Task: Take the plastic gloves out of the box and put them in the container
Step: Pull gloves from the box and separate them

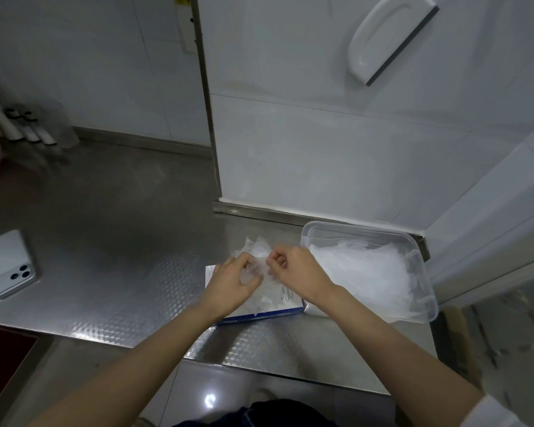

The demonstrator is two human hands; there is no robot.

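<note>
- Far left of the steel counter [105, 241]: a phone [8, 266] lies face down with its camera lenses up, well apart from your work.
- Box [259, 314]: white with a blue front edge. It lies flat on the counter directly under your hands, and a small line drawing of a glove is printed on its top.
- Your left hand [232, 280]: it is above the box, with the fingers curled round a wad of clear film.
- Plastic gloves [258, 257]: a crumpled bunch rises from the top of the box, and both of your hands hold it between them (the count is not readable because the layers blur together).
- Your right hand [293, 266]: thumb and fingertips are pinched on the same bunch. The wrist crosses the right end of the box.
- Container [426, 288]: clear and rectangular with rounded corners. It sits just beside the box on its right, close to the wall corner.
- Glove pile [367, 272]: loose clear film fills much of the container and is heaped toward its middle.
- On the wall above the container, a white-handled squeegee [392, 38] hangs tilted.
</note>
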